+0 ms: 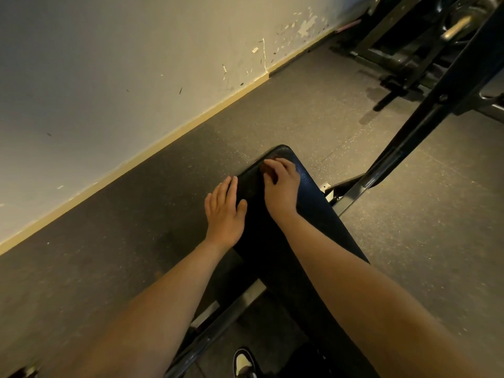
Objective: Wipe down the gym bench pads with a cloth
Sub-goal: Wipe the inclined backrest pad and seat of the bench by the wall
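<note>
At six o'clock, closest to the viewer, the toe of a black-and-white shoe [244, 362] is showing on the floor. Just beside it, a metal frame [231, 309] is running under the bench.

Two bare forearms are reaching from the bottom edge toward the middle. The black bench pad [321, 214] is stretching away from six o'clock toward twelve, ending in a rounded tip at the centre of the view.

The left hand [225, 211] is lying flat on the pad's nine o'clock edge, fingers straight and close together, holding nothing. Slightly farther on, toward one o'clock from it, the right hand [281, 184] is curling its fingers over a small dark reddish cloth [266, 169] and pressing it onto the pad near the far tip. Most of the cloth is hidden under the fingers.

Speckled grey rubber floor [409, 214] is spreading around the bench. A pale skirting board [163, 139] is crossing from eight o'clock up to one o'clock, with a scuffed cream wall [136, 64] above it. At two o'clock, a dark steel beam [425, 115] is slanting upward, and beyond it dark gym machines [403, 64] are standing with a metal bar end [458, 27] catching light.
</note>
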`<control>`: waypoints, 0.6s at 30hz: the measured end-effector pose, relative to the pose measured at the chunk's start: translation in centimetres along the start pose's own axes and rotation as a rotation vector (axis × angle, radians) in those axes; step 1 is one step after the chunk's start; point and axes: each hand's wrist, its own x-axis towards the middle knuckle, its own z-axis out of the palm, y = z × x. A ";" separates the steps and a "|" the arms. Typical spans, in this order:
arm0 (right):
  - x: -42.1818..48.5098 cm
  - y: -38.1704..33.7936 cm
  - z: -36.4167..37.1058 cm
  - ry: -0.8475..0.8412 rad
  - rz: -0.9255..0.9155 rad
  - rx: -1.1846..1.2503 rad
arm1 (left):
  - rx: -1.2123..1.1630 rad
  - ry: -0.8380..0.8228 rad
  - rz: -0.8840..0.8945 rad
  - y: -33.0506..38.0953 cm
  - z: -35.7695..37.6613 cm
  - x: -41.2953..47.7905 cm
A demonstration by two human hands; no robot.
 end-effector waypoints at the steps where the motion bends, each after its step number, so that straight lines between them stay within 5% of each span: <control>1: -0.9 0.0 0.5 -0.011 -0.031 -0.047 | -0.013 0.012 0.003 -0.1 0.1 0.0; 8: -4.1 0.8 0.1 -0.199 -0.110 0.046 | -0.028 -0.012 0.050 -0.7 0.1 -0.3; 11: -1.2 0.6 -1.1 -0.121 -0.184 0.051 | -0.023 -0.015 0.076 -0.7 0.1 -0.4; 15: 0.9 -0.2 -0.1 -0.025 -0.012 0.105 | -0.036 -0.011 0.064 -1.0 0.3 -0.3; 18: -1.9 0.2 1.5 -0.060 -0.136 0.007 | -0.123 0.037 0.043 -0.8 0.4 -0.3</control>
